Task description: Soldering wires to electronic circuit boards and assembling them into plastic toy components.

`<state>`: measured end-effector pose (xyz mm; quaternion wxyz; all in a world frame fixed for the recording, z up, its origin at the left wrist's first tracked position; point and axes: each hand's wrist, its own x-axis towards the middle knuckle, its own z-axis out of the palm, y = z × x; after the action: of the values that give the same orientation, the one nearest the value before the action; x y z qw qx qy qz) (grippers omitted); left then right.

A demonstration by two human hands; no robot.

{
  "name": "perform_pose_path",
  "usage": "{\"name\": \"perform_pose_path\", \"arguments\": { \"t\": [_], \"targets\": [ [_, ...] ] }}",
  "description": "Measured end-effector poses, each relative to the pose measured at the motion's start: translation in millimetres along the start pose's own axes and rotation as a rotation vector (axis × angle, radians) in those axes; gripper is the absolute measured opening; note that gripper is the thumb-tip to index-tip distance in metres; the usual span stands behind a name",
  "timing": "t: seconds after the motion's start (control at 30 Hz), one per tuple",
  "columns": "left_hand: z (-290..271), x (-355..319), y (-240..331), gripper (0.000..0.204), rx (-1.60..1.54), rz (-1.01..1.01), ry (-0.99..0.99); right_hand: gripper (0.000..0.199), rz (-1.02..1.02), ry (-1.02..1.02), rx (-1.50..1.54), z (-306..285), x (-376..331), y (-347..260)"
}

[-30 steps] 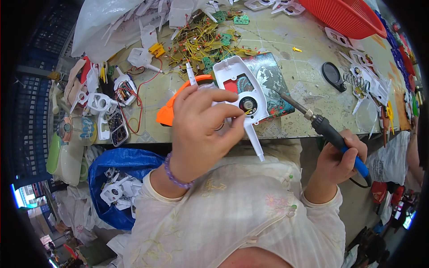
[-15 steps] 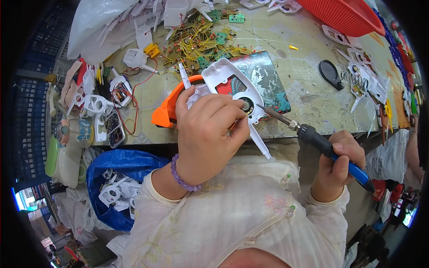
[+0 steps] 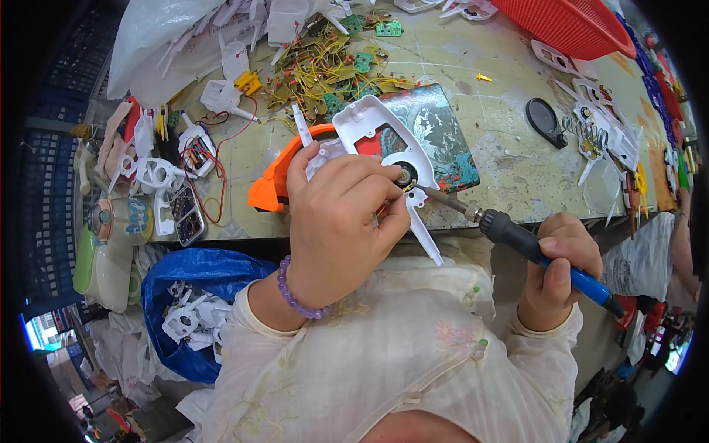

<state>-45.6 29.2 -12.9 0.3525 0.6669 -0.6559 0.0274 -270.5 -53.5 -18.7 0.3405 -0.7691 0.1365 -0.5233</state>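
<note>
Here the left hand (image 3: 336, 221) pinched a white plastic housing shell (image 3: 377, 136) over the desk (image 3: 509, 159); the right hand (image 3: 559, 277) gripped a blue-handled soldering iron (image 3: 517, 236), tip at its small round motor (image 3: 405, 175).

The person wears a loose, cream-white garment of thin, slightly crinkled fabric that covers the chest and both arms. Faint embroidered flower and leaf motifs in pale pink and green are scattered over the front. Its long sleeves end in soft, gathered edges just short of the wrists. On the wrist of the left hand (image 3: 336, 221) sits a bracelet (image 3: 294, 294) of round, translucent purple beads strung in a single row. The right hand (image 3: 557, 277) is bare of jewellery, its sleeve hem plain and slightly rumpled.
</note>
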Motion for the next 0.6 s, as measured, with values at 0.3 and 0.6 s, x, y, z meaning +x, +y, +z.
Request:
{"name": "perform_pose_path", "arguments": {
  "t": [0.3, 0.6],
  "targets": [
    [-1.7, -0.6, -1.4, 0.010, -0.023, -0.003, -0.010, 0.019, 0.003, -0.012, -0.002, 1.6, 2.4, -1.2],
    [-2.0, -0.2, -1.6, 0.009, -0.017, 0.004, -0.029, 0.015, 0.038, -0.003, -0.064, 5.3, 14.3, -13.5]
  ]
}}
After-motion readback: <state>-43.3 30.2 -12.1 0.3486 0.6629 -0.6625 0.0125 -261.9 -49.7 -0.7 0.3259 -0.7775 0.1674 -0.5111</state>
